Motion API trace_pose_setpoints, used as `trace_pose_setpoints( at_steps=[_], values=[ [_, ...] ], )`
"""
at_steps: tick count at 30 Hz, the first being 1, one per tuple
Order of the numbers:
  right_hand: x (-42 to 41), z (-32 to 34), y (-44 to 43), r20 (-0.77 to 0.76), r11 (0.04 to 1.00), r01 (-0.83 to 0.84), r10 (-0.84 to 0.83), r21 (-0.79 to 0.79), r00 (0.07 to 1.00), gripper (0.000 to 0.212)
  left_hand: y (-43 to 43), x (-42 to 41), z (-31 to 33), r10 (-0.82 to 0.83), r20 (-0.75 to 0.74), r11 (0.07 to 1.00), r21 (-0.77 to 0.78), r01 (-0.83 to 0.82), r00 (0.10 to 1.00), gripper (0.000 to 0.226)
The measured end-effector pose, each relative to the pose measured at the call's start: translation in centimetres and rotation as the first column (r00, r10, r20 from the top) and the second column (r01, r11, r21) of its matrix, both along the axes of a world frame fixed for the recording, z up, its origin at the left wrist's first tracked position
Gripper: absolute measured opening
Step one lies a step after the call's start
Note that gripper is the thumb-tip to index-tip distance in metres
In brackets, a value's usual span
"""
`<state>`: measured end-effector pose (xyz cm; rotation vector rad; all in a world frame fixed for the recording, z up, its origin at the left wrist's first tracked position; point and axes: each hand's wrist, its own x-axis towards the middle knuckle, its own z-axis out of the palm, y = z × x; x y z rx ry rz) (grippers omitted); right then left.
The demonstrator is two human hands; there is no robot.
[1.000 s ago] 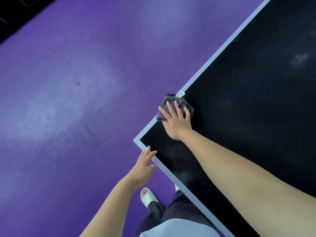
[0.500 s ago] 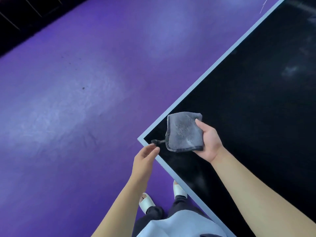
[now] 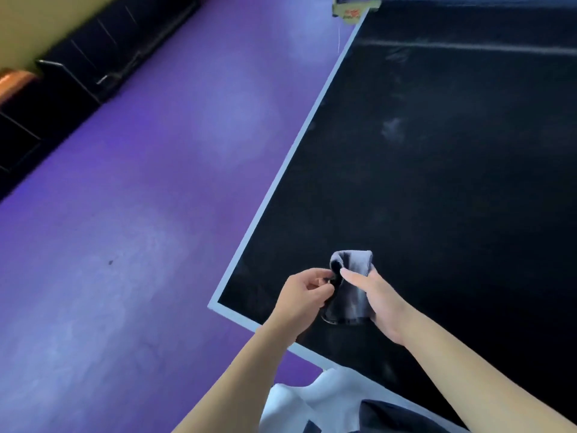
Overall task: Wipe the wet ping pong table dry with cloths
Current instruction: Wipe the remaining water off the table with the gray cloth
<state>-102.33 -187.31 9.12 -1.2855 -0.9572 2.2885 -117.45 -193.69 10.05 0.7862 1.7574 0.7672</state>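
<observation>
Cloth off the bench, right hand gripping it, left hand pinching its edge; loose refold risks dropping it.

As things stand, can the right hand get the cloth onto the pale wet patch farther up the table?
Probably yes: the right hand holds the cloth above the table, nothing lying between it and the patch.

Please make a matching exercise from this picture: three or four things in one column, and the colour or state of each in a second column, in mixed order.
Column 1:
1. cloth
2. floor
3. table
4. left hand

Column 2:
A. purple
B. black with a pale border
C. grey, held up between both hands
D. pinches the cloth's edge

Pairs: 1-C, 2-A, 3-B, 4-D
</observation>
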Motion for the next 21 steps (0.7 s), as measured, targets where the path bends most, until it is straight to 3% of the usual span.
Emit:
trace_pose_setpoints(
  at_steps=[3, 6, 10, 12, 14, 17, 19, 21],
  values=[
    [1.6, -0.9, -2.0, -0.090, 0.991, 0.124, -0.128, -0.045, 0.988, 0.025, 0.7, 1.9, 0.1, -0.338, -0.138, 0.939, -0.109, 0.325, 0.931, 0.040],
    [2.5, -2.9, -2.9, -0.017, 0.962, 0.234, -0.239, -0.143, 0.971, 0.037, 1.0, 3.3, -0.1, -0.565, -0.159, 0.817, -0.243, 0.523, 0.809, 0.040],
    [4.1, -5.0, -2.7, 0.145, 0.933, 0.296, -0.270, -0.205, 0.952, 0.023, 1.3, 3.4, -0.4, -0.526, 0.193, 0.811, -0.180, 0.557, 0.828, 0.050],
    [5.0, -5.7, -1.9, 0.248, 0.945, 0.294, -0.253, -0.145, 0.935, 0.020, 1.5, 2.8, -0.9, -0.450, 0.344, 0.841, -0.148, 0.521, 0.824, 0.050],
    [6.1, -5.7, -0.5, 0.370, 0.953, 0.304, -0.279, -0.010, 0.886, 0.017, 1.9, 1.7, -1.8, -0.378, 0.383, 0.874, -0.152, 0.461, 0.843, 0.044],
    [8.3, -5.0, 2.4, 0.582, 0.901, 0.273, -0.427, 0.336, 0.692, 0.013, 2.7, -0.8, -3.0, -0.226, 0.258, 0.942, -0.187, 0.279, 0.939, 0.030],
    [9.9, -5.3, 4.2, 0.749, 0.852, 0.016, -0.469, 0.524, 0.468, 0.004, 3.1, -3.1, -3.6, -0.051, 0.153, 0.974, -0.211, 0.083, 0.987, 0.024],
    [10.8, -7.1, 5.1, 0.829, 0.807, -0.210, -0.504, 0.552, 0.244, 0.003, 3.2, -5.8, -4.3, 0.133, 0.100, 0.971, -0.211, -0.109, 0.986, 0.022]
  ],
)
